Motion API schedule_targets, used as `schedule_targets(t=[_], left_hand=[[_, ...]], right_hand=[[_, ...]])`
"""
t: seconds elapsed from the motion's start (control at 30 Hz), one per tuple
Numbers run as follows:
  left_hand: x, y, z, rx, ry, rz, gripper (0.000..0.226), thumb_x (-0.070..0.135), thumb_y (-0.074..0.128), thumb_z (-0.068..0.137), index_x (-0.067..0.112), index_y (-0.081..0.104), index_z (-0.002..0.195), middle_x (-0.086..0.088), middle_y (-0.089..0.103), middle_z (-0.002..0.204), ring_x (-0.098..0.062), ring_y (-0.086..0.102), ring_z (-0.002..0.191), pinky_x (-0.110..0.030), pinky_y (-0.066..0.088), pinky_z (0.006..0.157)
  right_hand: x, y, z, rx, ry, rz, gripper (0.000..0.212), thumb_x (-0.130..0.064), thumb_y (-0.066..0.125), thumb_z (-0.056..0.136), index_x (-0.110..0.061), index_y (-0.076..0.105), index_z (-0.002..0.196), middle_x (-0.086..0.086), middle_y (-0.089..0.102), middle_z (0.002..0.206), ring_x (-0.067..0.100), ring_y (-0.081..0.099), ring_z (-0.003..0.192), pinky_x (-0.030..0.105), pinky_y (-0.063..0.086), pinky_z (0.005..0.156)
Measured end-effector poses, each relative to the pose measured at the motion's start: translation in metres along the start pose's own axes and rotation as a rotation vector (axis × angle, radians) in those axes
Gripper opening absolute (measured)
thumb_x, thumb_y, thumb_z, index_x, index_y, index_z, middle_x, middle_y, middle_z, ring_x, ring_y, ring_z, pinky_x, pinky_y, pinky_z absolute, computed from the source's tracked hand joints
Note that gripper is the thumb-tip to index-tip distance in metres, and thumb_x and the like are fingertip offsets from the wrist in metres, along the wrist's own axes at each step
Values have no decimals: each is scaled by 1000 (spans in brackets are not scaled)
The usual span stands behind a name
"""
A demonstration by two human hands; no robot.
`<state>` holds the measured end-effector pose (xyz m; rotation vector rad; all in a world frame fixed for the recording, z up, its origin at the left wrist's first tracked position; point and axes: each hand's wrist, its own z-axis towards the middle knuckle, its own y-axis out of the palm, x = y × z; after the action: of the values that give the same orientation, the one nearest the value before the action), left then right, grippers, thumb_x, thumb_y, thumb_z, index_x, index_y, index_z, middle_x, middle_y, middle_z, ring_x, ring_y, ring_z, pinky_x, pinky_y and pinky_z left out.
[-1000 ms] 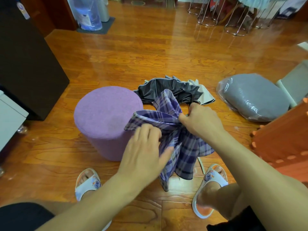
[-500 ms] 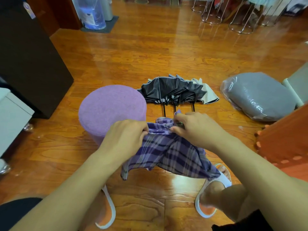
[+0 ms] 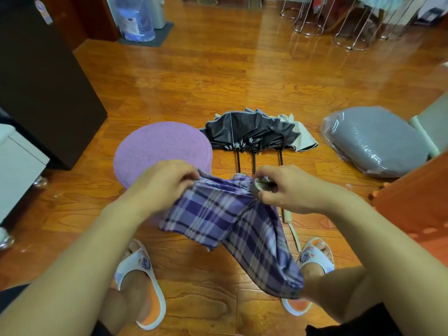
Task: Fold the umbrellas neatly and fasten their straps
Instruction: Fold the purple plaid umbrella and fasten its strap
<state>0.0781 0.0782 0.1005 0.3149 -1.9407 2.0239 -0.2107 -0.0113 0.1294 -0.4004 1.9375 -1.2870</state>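
While the person sits over the wooden floor [image 3: 242, 76]:
Left hand [image 3: 162, 183]: pinches plaid umbrella [image 3: 232, 221] cloth, frame centre.
Right hand [image 3: 288, 190]: grips its gathered top.
Black umbrellas [image 3: 252, 129]: floor, above centre.

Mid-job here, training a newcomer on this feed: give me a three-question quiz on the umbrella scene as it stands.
1. True or false: the left hand pinches the plaid umbrella at its cloth edge.
2. Multiple choice: where do the dark umbrellas lie? A) on the purple stool; B) on the wooden floor beyond the hands; C) across the person's lap.
3. Fill in: the right hand grips the plaid umbrella near its ____ end, where the cloth gathers.

Key: 1 true; 2 B; 3 top. The plaid canopy hangs loose between the slippers, so its strap does not look fastened yet.
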Motion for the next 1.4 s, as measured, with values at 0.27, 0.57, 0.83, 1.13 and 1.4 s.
schedule_targets(t=[0.27,0.57,0.83,1.13,1.4], left_hand=[[3,4,-6,421,-70,63,21,9,63,96,11,70,116,-11,67,103,-35,62,97,-49,53,77],[82,32,-36,10,221,-230,28,42,57,98,32,67,122,13,54,109,-7,57,98,-30,50,81],[83,58,-36,30,186,84,69,50,63,90,24,41,149,6,51,113,-21,47,103,-39,43,86],[101,62,-32,24,335,82,56,15,70,82,17,53,136,7,61,110,-20,51,105,-37,34,90],[88,32,-32,-200,81,362,27,52,52,95,27,62,96,6,49,84,-25,43,110,-46,22,101]], right_hand=[[1,-4,-5,49,106,-63,37,-52,54,95,-17,60,87,1,60,74,17,53,66,34,37,55],[-4,1,2,208,306,-165,53,-47,60,88,-3,47,61,14,50,56,27,45,56,39,36,49],[-11,2,6,288,423,-141,53,-46,61,89,-9,39,59,8,42,54,22,38,51,33,24,45],[-20,12,11,386,467,-143,50,-46,60,87,-4,50,62,8,48,55,21,42,51,31,24,44],[-18,10,10,340,449,-190,53,-52,60,90,-5,53,66,7,50,58,19,43,51,31,25,44]])
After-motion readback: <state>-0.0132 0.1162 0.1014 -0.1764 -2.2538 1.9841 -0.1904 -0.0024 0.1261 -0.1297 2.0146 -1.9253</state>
